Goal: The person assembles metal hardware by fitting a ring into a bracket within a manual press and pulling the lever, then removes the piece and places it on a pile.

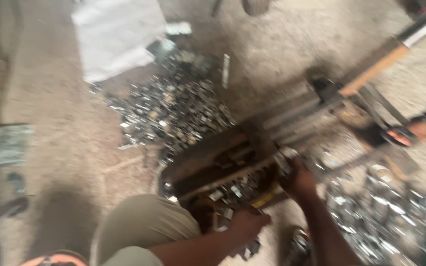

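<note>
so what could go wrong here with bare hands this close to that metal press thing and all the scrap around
1. The right hand holds a small metal piece right at the rusty press-like tool; bare fingers could get pinched or cut.
2. The left hand reaches among loose metal bits with likely sharp edges.
3. The piles of metal pieces on the floor could cut or trip someone.

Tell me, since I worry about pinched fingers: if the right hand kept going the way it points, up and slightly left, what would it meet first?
Probably the small shiny metal piece at the right hand's fingertips, then the dark block of the rusty press-like tool. The picture is blurred, so depth is uncertain.
</note>
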